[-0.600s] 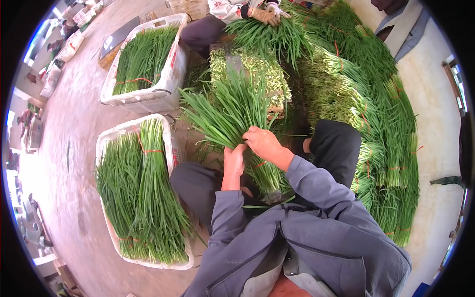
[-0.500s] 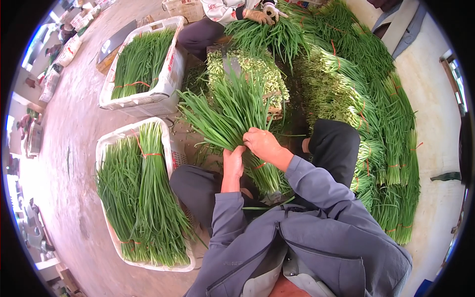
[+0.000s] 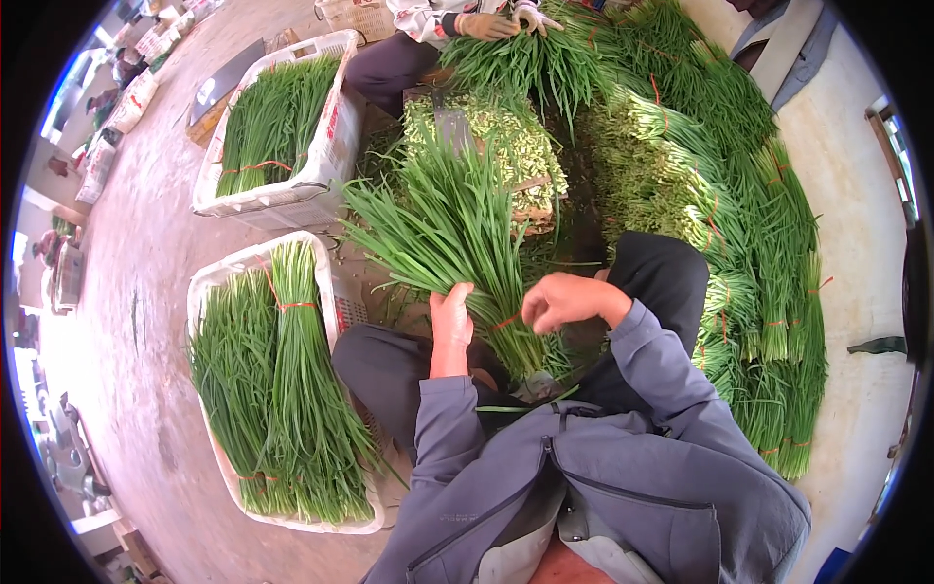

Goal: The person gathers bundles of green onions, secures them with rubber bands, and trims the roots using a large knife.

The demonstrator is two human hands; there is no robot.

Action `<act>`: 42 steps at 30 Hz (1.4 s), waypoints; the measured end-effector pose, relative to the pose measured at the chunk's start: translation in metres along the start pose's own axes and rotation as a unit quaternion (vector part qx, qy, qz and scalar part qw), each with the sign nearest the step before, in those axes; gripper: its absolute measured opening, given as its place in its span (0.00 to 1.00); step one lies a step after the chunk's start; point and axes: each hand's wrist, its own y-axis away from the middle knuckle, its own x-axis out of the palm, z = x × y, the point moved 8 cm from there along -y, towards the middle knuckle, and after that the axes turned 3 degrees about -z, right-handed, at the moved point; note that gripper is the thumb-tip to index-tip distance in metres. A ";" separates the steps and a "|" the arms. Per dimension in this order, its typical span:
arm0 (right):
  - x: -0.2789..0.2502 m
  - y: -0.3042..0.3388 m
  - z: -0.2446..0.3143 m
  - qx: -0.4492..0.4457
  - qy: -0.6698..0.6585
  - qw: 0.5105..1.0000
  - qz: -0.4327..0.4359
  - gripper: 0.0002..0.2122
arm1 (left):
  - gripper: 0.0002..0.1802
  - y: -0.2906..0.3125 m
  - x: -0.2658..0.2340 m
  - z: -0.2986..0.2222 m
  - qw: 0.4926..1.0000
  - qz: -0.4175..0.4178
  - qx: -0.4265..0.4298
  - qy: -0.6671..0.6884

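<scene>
bundle [image 3: 467, 224] of long green leaves tilts near centre, likely light, limp and easily bruised; best held near the red tie [image 3: 505, 322]. left hand [image 3: 450, 310] touches it at the tie's ten o'clock, fingers hidden, grip unclear; right hand [image 3: 569, 300], loosely curled, seems empty at two.

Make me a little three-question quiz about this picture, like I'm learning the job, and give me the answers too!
1. True or false: the person's left hand is touching the leafy bundle.
2. What colour is the band around that bundle?
A) blue
B) white
C) red
3. Fill the gap: the co-worker's hands are wearing ____.

Key: 1. True. 2. C. 3. Gloves.
</scene>
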 end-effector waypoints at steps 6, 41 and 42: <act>-0.002 -0.028 0.050 -0.220 0.267 0.875 -0.338 0.10 | 0.15 -0.001 0.001 0.000 1.000 0.007 -0.009 -0.028; 0.047 0.002 -0.010 -0.026 -0.243 0.970 -0.020 0.05 | 0.19 0.004 0.005 -0.005 1.000 -0.007 0.004 0.017; 0.048 0.009 -0.017 0.028 -0.201 0.979 0.016 0.07 | 0.20 0.003 0.006 -0.004 1.000 -0.019 -0.001 0.015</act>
